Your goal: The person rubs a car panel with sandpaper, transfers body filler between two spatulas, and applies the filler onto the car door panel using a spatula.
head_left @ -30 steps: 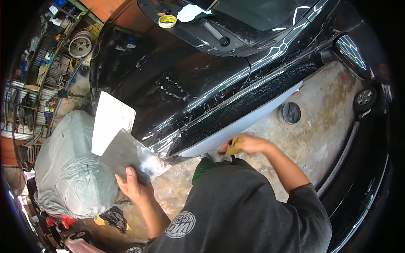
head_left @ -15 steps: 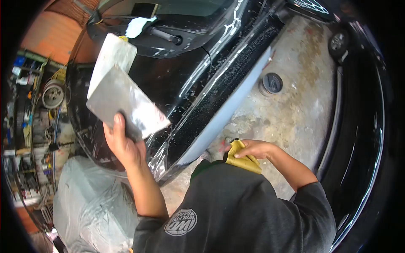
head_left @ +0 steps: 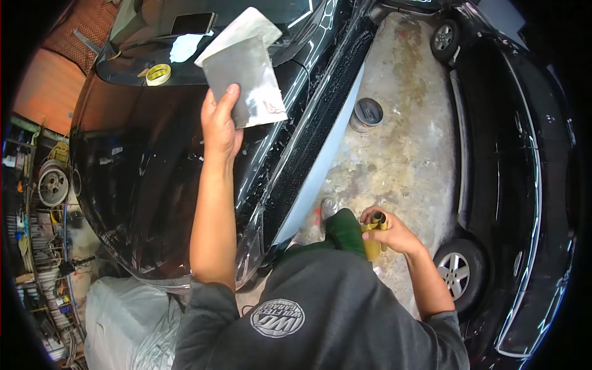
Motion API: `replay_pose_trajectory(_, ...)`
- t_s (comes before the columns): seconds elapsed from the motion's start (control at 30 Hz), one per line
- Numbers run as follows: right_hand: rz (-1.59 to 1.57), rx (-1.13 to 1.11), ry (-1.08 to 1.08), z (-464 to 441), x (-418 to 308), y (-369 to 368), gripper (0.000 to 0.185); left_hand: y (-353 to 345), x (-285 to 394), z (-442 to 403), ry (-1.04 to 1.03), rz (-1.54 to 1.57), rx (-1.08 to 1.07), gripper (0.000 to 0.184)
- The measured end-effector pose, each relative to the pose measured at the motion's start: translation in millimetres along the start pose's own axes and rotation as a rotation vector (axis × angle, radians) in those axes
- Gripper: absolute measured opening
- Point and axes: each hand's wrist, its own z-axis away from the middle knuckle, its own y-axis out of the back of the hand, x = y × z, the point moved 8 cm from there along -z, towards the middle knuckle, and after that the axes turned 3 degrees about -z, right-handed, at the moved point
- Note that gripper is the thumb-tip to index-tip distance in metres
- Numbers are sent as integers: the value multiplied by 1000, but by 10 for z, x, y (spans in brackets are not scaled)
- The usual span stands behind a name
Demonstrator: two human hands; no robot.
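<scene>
From where I stood, the person's left hand (head_left: 221, 123) was raised well out from the body, its grip narrow on a grey plate (head_left: 237, 77), the thumb laid flat across the lower part of its face. A paler sheet (head_left: 250, 26) showed behind that plate, fanned out past its top edge, and the pair stood up in front of the black car (head_left: 123, 191); how near they were to the paintwork I couldn't tell. The right hand (head_left: 394, 233) was lower, beside the green trousers (head_left: 345, 229), and its grip was curled around a yellow piece (head_left: 372, 248) — bent or rolled over, with dark hollows at the upper end. At the foot of the windscreen lay a roll of tape (head_left: 158, 74), a crumpled white cloth (head_left: 186, 47) just beside it, and a dark flat rectangle (head_left: 193, 23) near that. Along the car's flank ran a light blue-grey strip (head_left: 324, 154). A dark bucket (head_left: 368, 113) stood on the stained floor (head_left: 394, 166) between this car and a second black car (head_left: 499, 185) over to the right. A grey cover (head_left: 126, 320) was draped over something bulky near the front bumper — what lay beneath it was hidden.
</scene>
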Motion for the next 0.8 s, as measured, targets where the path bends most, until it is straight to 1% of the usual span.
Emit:
replay_pose_trajectory(0.03,-30,43,-77,21,-71,-69,25,-10,-58,-12,21,-15,-17,35)
replay_pose_trajectory(0.13,-295,147,-109,-102,-33,-255,24,-98,-203,6,66,38,-77,34)
replay_pose_trajectory(0.17,-363,163,-107,-194,58,-297,26,-110,-248,10,79,40,-77,33)
replay_pose_trajectory(0.2,-464,177,-35,-280,-17,-421,28,-151,-257,32,92,54,-105,33)
replay_pose_trajectory(0.27,-460,128,-79,-476,3,-605,32,-203,-261,108,135,100,-131,31)
replay_pose_trajectory(0.3,-433,120,-88,-575,31,-683,34,-213,-259,132,111,90,-140,32)
replay_pose_trajectory(0.33,-347,73,-52,-655,-57,-798,35,-205,-283,159,126,66,-138,33)
replay_pose_trajectory(0.4,-284,41,-76,-807,-46,-934,28,-205,-308,188,147,70,-147,33)
replay_pose_trajectory(0.5,-276,184,-56,-940,-144,-1001,23,-215,-293,211,151,87,-160,30)
replay_pose_trajectory(0.63,-334,259,16,-1148,-135,-1021,18,-236,-259,209,148,142,-178,31)
replay_pose_trajectory(0.73,-303,253,-73,-1266,-159,-1056,16,-200,-241,207,141,158,-160,31)
replay_pose_trajectory(0.8,-252,243,-72,-1325,-270,-1102,16,-169,-229,180,133,166,-157,31)
